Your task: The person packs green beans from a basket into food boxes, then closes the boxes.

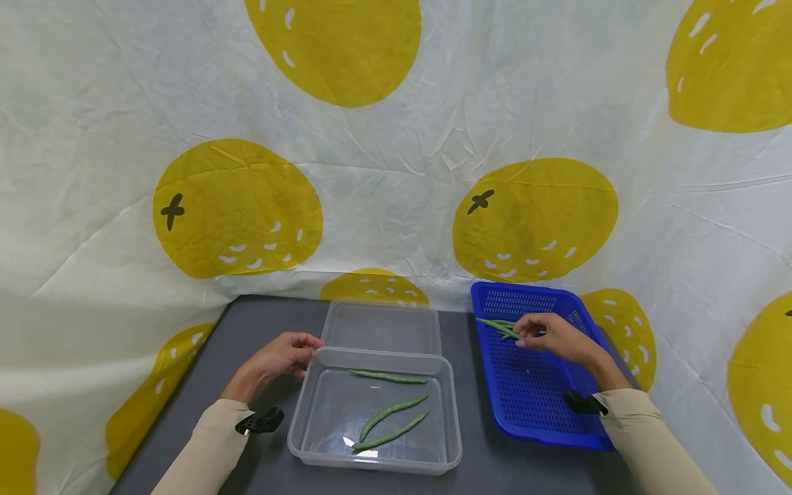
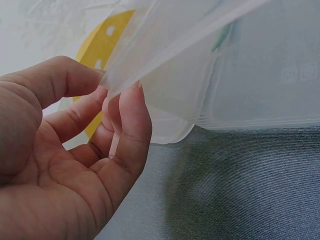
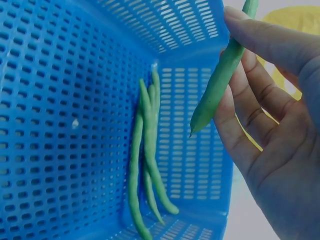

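Tight pinch: right hand point(image 1: 549, 337) holds green bean point(image 3: 216, 90) over blue basket point(image 1: 559, 438); left hand point(image 1: 281, 359) pinches rim of plastic box point(image 1: 377, 465). Table point(image 1: 473, 412) strip separates them (more beans point(image 3: 148, 135) in both). Right forearm point(image 1: 652, 440) crosses basket's right edge.

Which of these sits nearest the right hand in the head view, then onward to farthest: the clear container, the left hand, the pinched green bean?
1. Green bean: pinched in the right hand.
2. Clear container: left of that hand, across a gap.
3. Left hand: farthest, at the container's far-left corner.
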A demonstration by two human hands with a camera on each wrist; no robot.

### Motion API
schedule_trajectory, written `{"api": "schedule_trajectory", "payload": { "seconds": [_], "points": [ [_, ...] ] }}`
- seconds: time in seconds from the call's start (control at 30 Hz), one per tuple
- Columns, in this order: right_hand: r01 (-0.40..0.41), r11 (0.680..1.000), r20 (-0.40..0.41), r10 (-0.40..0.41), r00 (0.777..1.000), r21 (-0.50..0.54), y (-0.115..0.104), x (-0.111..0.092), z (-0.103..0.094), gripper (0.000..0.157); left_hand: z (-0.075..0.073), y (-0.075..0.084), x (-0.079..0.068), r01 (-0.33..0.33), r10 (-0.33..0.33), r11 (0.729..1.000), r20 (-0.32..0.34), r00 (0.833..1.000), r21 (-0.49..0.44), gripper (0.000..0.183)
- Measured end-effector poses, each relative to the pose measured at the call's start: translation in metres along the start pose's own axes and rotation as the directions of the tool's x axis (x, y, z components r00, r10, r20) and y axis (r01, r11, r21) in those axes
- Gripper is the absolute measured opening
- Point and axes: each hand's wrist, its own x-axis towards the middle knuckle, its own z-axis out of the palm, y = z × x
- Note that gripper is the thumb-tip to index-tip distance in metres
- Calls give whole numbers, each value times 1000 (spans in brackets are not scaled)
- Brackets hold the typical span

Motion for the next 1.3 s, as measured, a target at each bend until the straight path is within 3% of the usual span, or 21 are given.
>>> {"api": "schedule_trajectory", "payload": {
  "seconds": [0.47, 1.03, 1.3],
  "points": [
    [97, 995, 17, -97, 995, 13, -26, 12, 13, 20, -1, -2, 0, -12, 12, 1000, 21, 1000, -10, 31],
    [152, 988, 22, -152, 988, 13, -47, 24, 31, 18, -1, -3, 0, -25, 25, 1000, 26, 999, -12, 32],
    [193, 981, 2, -194, 981, 30, -57, 27, 40, 16, 1, -1, -1, -11, 11, 1000, 2, 1000, -5, 30]
  ]
}}
